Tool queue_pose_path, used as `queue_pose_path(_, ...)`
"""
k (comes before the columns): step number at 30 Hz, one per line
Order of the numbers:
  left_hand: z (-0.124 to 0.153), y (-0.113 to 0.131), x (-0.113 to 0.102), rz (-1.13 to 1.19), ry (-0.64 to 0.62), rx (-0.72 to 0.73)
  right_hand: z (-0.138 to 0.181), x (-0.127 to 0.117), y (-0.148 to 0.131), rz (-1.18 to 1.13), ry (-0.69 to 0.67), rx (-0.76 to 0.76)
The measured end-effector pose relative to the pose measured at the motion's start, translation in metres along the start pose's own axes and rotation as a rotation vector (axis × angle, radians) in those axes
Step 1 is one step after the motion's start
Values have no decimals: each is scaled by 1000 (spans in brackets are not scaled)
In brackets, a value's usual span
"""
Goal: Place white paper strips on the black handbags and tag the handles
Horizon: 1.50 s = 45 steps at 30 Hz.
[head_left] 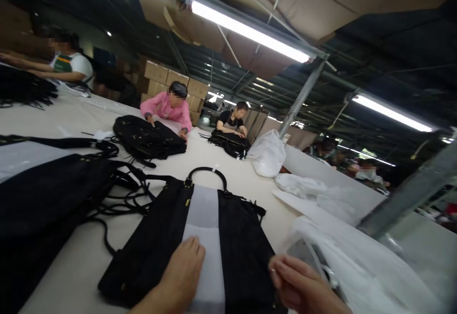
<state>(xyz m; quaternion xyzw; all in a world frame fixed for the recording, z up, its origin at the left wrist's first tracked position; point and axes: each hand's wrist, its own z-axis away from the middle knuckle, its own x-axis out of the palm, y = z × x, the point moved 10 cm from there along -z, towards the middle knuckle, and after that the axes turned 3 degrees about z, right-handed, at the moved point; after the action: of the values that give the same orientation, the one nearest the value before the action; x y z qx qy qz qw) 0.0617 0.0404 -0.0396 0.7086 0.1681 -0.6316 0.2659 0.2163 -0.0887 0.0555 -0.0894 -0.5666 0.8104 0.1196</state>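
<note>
A black handbag point(235, 238) with a curved handle lies flat on the white table point(85, 266) in front of me. A strip of white tissue paper point(203, 228) runs down its middle. My left hand point(180, 273) rests flat on the lower end of that paper, fingers together and stretched out. My right hand point(302, 285) sits at the bag's right edge with its fingers curled in; what they grip, if anything, is hidden.
A pile of black bags and straps point(53, 195) lies at my left. Clear plastic bags point(357, 257) spread at my right beside a slanted metal post point(410, 195). Across the table, people handle other black bags point(148, 138). Cardboard boxes point(171, 78) stack behind them.
</note>
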Motion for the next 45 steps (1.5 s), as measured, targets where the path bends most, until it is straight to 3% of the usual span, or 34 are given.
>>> queue_pose_path(3, 1, 6, 0, -30, 5, 41, -66, 100, -19, -147, -235, -29)
queue_pose_path(6, -1, 10, -4, -25, 43, 80, -131, 144, 5, -110, -225, 37)
queue_pose_path(8, -4, 6, -4, 18, 92, 63, -163, 146, 28, 1, -152, 94)
queue_pose_path(11, -8, 0, 2, 51, 169, 56, -188, 138, 49, 96, -100, 114)
queue_pose_path(16, -8, -9, 13, -11, 251, 15, -190, 132, 55, 89, -130, 70)
queue_pose_path(23, -9, -10, 18, -12, 167, 25, -192, 135, 53, 157, -136, 21)
queue_pose_path(30, -8, -9, 14, -8, 178, 31, -190, 138, 16, 605, 59, -440)
queue_pose_path(34, -8, -10, 18, 27, 137, 31, -195, 128, 5, 750, 207, -533)
queue_pose_path(38, -9, -9, 22, 28, 117, 44, -209, 117, 2, 800, 270, -536)
queue_pose_path(40, -10, -9, 23, 22, 117, 44, -215, 114, 3, 763, 237, -494)
queue_pose_path(45, -9, -8, 20, 18, 129, 45, -215, 126, 20, 580, -85, -288)
